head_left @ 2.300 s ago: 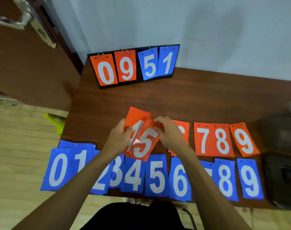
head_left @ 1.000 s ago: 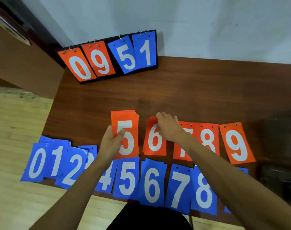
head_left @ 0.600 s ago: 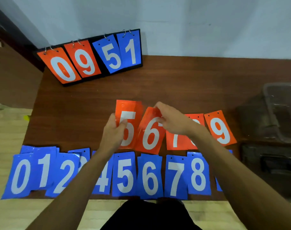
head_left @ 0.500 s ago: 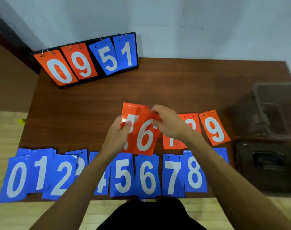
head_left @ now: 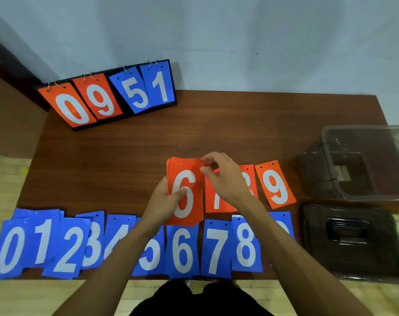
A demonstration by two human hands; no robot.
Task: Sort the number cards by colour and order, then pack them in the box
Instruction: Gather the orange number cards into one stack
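Now orange 6 card (head_left: 189,176) apparently topmost.

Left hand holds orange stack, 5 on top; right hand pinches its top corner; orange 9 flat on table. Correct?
Not quite: the head view shows a 6, not a 5, on top of the orange stack held by the left hand. The right hand does pinch its top corner, and the orange 9 lies flat on the table.
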